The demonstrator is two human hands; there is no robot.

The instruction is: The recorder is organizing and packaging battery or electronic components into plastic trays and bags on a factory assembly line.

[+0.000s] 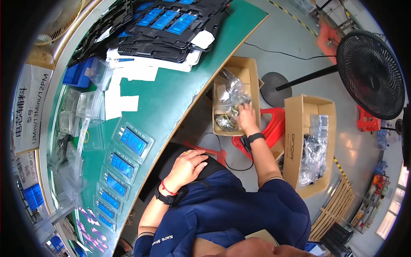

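My right hand point(246, 118), with a black band at its wrist, reaches down into an open cardboard box point(253, 73) beside the table. Its fingers curl in at the contents; what they grip, if anything, is hidden. Clear plastic bags point(231, 88) fill the upper part of this box, and a bundle of small dark and yellow pieces point(225, 122) lies below them. My left hand point(186, 166) rests flat on my dark-clothed thigh, fingers stretched out, holding nothing. Left of it, a row of clear trays with blue phone batteries point(133, 141) runs along the green table point(171, 92).
Stacked black trays point(165, 38) with blue batteries cover the table's far end, with white sheets point(128, 103) nearer. A second cardboard box point(309, 103) with bagged parts stands right. A red stool point(270, 124) sits between the boxes; a black fan point(370, 73) stands beyond.
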